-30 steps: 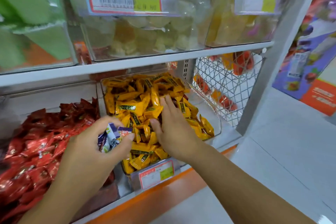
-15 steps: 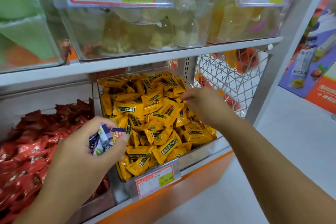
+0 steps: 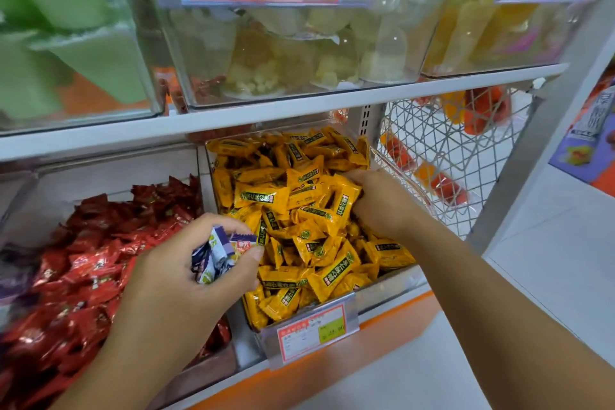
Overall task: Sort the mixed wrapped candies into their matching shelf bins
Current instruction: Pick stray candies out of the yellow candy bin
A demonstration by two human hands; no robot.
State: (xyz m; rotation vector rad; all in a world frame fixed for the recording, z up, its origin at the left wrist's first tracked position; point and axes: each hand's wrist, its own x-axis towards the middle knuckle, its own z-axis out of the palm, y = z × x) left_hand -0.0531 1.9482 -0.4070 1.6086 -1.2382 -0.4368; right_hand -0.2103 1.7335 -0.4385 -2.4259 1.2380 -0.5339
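Holding a bunch of purple candies (image 3: 218,255) in the left hand (image 3: 179,280), fingers and thumb curled round them, wrappers poking out on the thumb side. That hand sits over the divide between the red candies (image 3: 83,276) on the left and the yellow bin (image 3: 389,286), near the front edge. The right hand (image 3: 376,206) is down in the yellow bin at its right side, fingertips buried among the yellow candies (image 3: 293,210); can't tell if it's gripping one or just resting there. The bin is heaped full, with a price tag (image 3: 314,331) on its front. The shelf (image 3: 266,110) above carries clear bins of green packs (image 3: 66,43) and pale cups (image 3: 299,53). The wire basket (image 3: 449,150) stands right of the yellow bin, red and orange items showing through its mesh.
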